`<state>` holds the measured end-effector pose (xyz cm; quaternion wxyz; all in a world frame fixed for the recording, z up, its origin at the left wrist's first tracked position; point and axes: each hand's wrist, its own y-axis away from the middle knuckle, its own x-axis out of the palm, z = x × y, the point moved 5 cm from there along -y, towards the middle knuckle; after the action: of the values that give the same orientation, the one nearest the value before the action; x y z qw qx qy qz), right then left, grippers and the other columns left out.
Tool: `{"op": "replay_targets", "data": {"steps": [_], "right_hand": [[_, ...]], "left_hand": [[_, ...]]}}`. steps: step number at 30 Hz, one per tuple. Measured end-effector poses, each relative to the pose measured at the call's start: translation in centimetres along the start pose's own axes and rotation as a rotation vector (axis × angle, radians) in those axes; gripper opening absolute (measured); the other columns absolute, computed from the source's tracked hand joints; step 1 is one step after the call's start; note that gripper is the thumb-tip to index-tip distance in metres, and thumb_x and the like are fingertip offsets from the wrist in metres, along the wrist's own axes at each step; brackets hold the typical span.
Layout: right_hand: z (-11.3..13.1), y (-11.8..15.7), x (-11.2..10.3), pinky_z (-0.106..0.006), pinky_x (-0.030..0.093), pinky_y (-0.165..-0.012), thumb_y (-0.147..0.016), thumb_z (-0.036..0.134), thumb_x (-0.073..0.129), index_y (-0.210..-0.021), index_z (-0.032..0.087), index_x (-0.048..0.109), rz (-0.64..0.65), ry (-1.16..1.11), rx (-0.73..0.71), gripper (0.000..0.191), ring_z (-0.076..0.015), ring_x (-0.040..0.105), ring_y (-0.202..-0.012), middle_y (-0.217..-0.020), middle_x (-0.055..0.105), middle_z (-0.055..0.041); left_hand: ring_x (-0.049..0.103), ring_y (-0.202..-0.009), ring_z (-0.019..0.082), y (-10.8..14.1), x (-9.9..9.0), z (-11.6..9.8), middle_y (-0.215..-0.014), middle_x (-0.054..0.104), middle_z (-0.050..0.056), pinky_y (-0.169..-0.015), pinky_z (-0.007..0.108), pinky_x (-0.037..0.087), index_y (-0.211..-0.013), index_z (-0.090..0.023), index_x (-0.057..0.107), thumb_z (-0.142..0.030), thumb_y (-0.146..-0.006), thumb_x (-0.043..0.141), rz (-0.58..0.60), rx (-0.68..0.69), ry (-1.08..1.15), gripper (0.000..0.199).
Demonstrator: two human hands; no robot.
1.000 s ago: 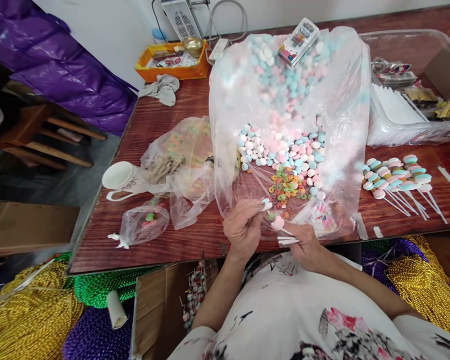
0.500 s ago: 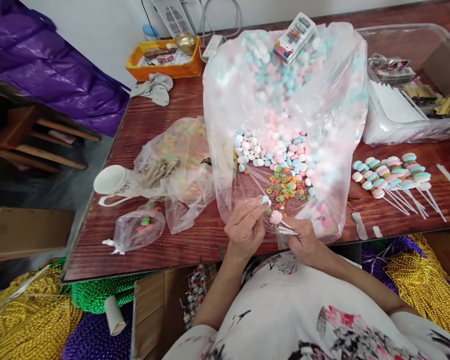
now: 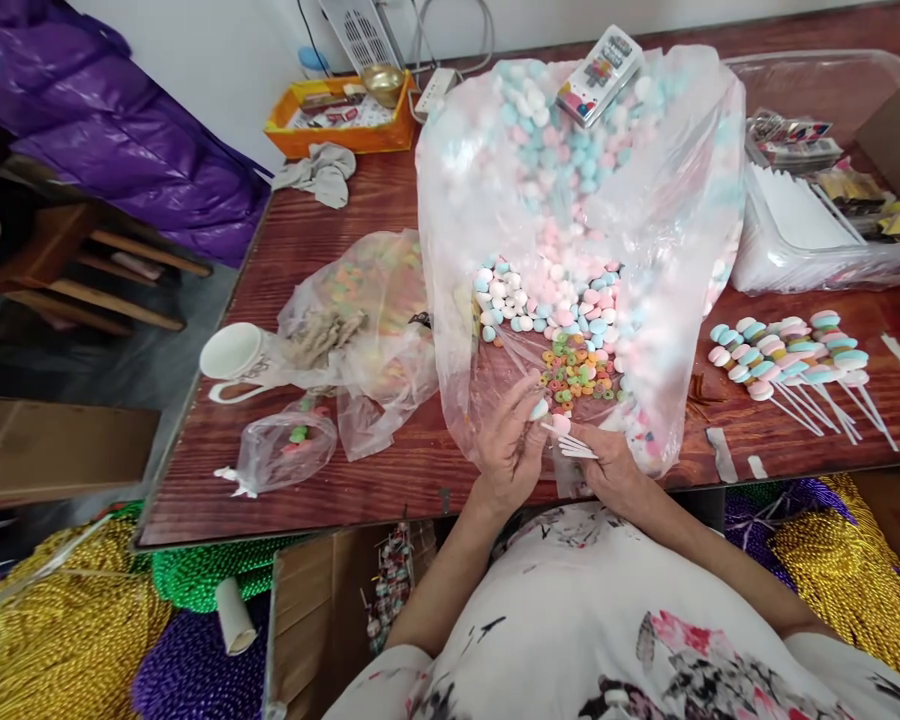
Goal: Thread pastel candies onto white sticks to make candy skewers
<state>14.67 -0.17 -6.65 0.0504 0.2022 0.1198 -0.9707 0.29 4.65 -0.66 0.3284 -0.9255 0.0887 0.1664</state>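
My right hand (image 3: 616, 474) is closed on a small bunch of thin white sticks (image 3: 577, 449), which fan out to the left. A pink marshmallow piece (image 3: 561, 425) sits at the upper end of the sticks. My left hand (image 3: 510, 445) is closed round a pale blue and white marshmallow piece (image 3: 539, 409), its fingers partly hiding it. Just beyond the hands, orange, green and yellow candy rings (image 3: 570, 372) lie in the mouth of a large clear bag (image 3: 461, 240). Pink, white and blue marshmallows (image 3: 506, 290) lie behind them in that bag.
Finished-looking marshmallow skewers (image 3: 791, 350) lie at the right, below a clear plastic tub (image 3: 765, 250). A white mug (image 3: 231, 352) lies at the left by a bag of rings (image 3: 375, 270) and a small clear bag (image 3: 270, 460). An orange tray (image 3: 390, 138) stands behind.
My left hand's fingers have shifted, and the marshmallow piece in them is lower. The sticks show more spread out in my right hand. The whole view has shifted slightly.
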Motion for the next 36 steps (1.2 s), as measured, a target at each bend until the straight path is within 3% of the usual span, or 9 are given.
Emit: {"op": "replay_targets", "data": {"steps": [3, 10, 14, 18, 22, 23, 27, 32, 36], "right_hand": [[0.2, 0.5, -0.4, -0.029, 0.052, -0.073, -0.079, 0.003, 0.039, -0.116, 0.019, 0.066, -0.011, 0.015, -0.039, 0.049, -0.0156, 0.062, -0.073, -0.088, 0.071, -0.0042], [0.1, 1.9, -1.2, -0.026, 0.045, -0.058, -0.09, 0.016, 0.042, -0.09, 0.02, 0.063, -0.186, 0.037, -0.153, 0.021, -0.015, 0.052, -0.058, -0.066, 0.06, -0.0005], [0.5, 2.0, -1.8, -0.026, 0.043, -0.056, -0.098, 0.026, 0.04, -0.076, 0.02, 0.058, -0.245, 0.064, -0.093, 0.029, -0.0135, 0.046, -0.054, -0.06, 0.052, 0.0], [0.4, 1.6, -2.7, -0.026, 0.04, -0.054, -0.1, 0.031, 0.04, -0.071, 0.021, 0.055, -0.223, 0.061, -0.031, 0.034, -0.0127, 0.041, -0.051, -0.058, 0.048, 0.0009], [-1.6, 1.2, -4.5, -0.028, 0.039, -0.054, -0.099, 0.036, 0.046, -0.067, 0.022, 0.053, -0.329, -0.002, 0.131, 0.036, -0.014, 0.043, -0.052, -0.057, 0.047, 0.0014], [-2.1, 1.2, -4.8, -0.028, 0.04, -0.055, -0.098, 0.037, 0.047, -0.065, 0.022, 0.053, -0.355, -0.021, 0.168, 0.037, -0.0145, 0.045, -0.053, -0.057, 0.048, 0.0013], [-3.0, 1.4, -4.7, -0.028, 0.042, -0.057, -0.098, 0.034, 0.048, -0.075, 0.021, 0.063, -0.305, -0.028, 0.166, 0.03, -0.015, 0.048, -0.055, -0.061, 0.052, 0.0012], [-2.9, 1.7, -4.5, -0.028, 0.049, -0.063, -0.097, 0.024, 0.047, -0.091, 0.019, 0.07, -0.295, -0.005, 0.082, 0.025, -0.0153, 0.056, -0.063, -0.074, 0.065, -0.0019], [-2.7, 1.7, -4.5, -0.028, 0.053, -0.069, -0.092, 0.014, 0.046, -0.108, 0.02, 0.072, -0.289, 0.046, -0.001, 0.031, -0.0154, 0.062, -0.067, -0.082, 0.071, -0.0025]], "left_hand": [[0.058, -0.128, 0.023, 0.8, 1.0, -0.3, -0.136, 0.062, 0.012, -0.108, 0.044, 0.05, -0.138, -0.025, 0.054, -0.014, -0.096, 0.049, 0.023, 0.012, 0.02, 0.044], [0.061, -0.126, 0.023, 2.2, 3.3, -2.8, -0.138, 0.061, 0.014, -0.104, 0.04, 0.054, -0.143, -0.026, 0.051, -0.013, -0.095, 0.049, 0.112, 0.12, -0.004, 0.05], [0.064, -0.122, 0.022, 2.4, 4.6, -2.8, -0.135, 0.063, 0.014, -0.103, 0.038, 0.054, -0.143, -0.025, 0.051, -0.013, -0.095, 0.049, 0.148, 0.137, -0.003, 0.049], [0.064, -0.121, 0.023, 0.9, 4.1, -1.5, -0.131, 0.066, 0.013, -0.103, 0.041, 0.054, -0.137, -0.025, 0.058, -0.017, -0.096, 0.051, 0.18, 0.072, 0.083, 0.042], [0.067, -0.11, 0.021, -2.4, 1.1, 2.7, -0.12, 0.071, 0.009, -0.096, 0.04, 0.054, -0.127, -0.026, 0.065, -0.025, -0.096, 0.052, 0.039, -0.113, 0.01, 0.033], [0.067, -0.104, 0.021, -3.1, 0.8, 3.9, -0.112, 0.072, 0.009, -0.093, 0.04, 0.054, -0.121, -0.024, 0.069, -0.027, -0.095, 0.055, 0.069, -0.147, -0.084, 0.03], [0.06, -0.086, 0.024, -3.8, 2.3, 7.1, -0.086, 0.067, 0.009, -0.083, 0.041, 0.051, -0.09, -0.018, 0.077, -0.028, -0.085, 0.068, 0.438, -0.173, -0.49, 0.015], [0.053, -0.098, 0.028, -1.3, 4.2, 5.2, -0.099, 0.064, 0.014, -0.082, 0.041, 0.05, -0.091, -0.013, 0.072, -0.016, -0.091, 0.052, 0.537, -0.051, -0.727, 0.02], [0.054, -0.097, 0.026, 0.3, 4.8, 3.8, -0.102, 0.065, 0.014, -0.086, 0.041, 0.049, -0.1, -0.013, 0.07, -0.005, -0.086, 0.046, 0.608, 0.002, -0.589, 0.029]]}}
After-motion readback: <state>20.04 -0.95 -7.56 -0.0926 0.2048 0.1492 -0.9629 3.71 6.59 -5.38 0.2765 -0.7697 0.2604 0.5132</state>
